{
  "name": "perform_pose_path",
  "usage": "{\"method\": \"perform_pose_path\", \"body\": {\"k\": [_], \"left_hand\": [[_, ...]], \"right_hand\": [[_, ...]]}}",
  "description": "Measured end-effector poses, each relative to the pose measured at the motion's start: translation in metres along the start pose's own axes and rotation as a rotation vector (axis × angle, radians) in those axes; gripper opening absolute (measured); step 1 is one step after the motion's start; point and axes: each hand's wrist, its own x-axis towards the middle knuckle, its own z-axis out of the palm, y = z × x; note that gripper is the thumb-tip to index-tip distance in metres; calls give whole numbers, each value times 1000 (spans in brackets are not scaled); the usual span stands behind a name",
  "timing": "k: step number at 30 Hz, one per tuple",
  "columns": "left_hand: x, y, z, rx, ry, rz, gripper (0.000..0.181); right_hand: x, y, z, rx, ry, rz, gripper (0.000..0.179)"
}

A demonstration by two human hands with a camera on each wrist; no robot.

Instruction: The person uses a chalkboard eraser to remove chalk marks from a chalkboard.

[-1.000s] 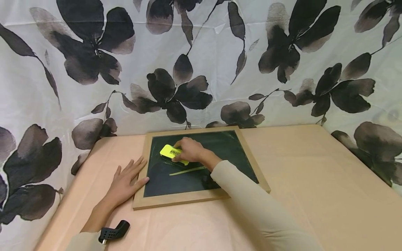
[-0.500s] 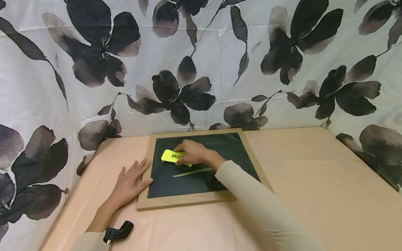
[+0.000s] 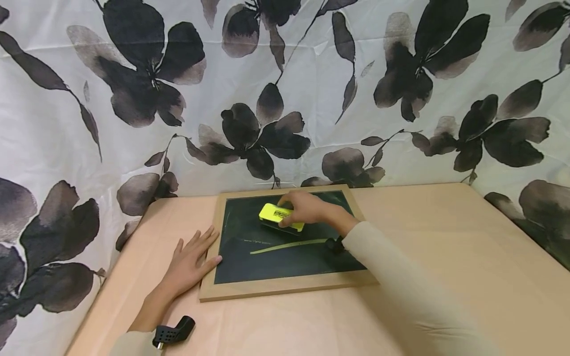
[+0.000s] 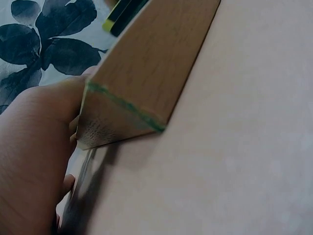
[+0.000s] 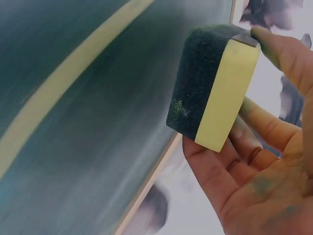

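A yellow eraser (image 3: pixel 273 212) with a dark felt underside is gripped between the thumb and fingers of my right hand (image 3: pixel 307 207), over the upper middle of a wood-framed chalkboard (image 3: pixel 240 267). In the right wrist view the eraser (image 5: pixel 225 93) looks tilted and lifted off the board. A yellow-green chalk line (image 3: pixel 285 245) crosses the board below it, with a faint dotted trace above the line's left part. My left hand (image 3: pixel 191 262) rests with spread fingers against the left side of the wooden frame (image 4: pixel 142 63), its thumb on the frame.
The board lies on a table with a pale peach cover (image 3: pixel 427 237). Behind it hangs a white cloth (image 3: pixel 311 64) with dark flowers. A black wrist device (image 3: pixel 174 332) sits on my left wrist.
My right hand has moved right across the board with the eraser, which now appears raised. A faint trace shows where the eraser was. My left hand keeps its place on the frame.
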Motion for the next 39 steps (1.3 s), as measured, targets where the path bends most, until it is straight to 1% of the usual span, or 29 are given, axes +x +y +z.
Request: {"method": "perform_pose_path", "body": {"k": [3,8,12,17,22,30,34,39], "left_hand": [[2,-1,0,4,-7,-2,68],[2,-1,1,1,-13,-5,69],[0,-1,0,-2,-11,-10,68],[-1,1,-2,-9,-3,-3,68],[0,2,-2,-2,4,-1,67],[1,3,-1,-8,-25,-24,67],[3,2,-1,-9,-32,-28,68],[5,0,-1,-1,-35,-28,69]], "right_hand": [[-16,21,-6,0,47,54,65],[-41,51,-6,6,125,85,66],[-57,67,-3,13,161,98,66],[-71,81,-3,7,191,131,65],[-78,89,-6,19,208,139,65],[-79,97,-2,74,200,145,68],[-79,98,-1,100,209,154,67],[-80,97,0,103,219,164,67]]}}
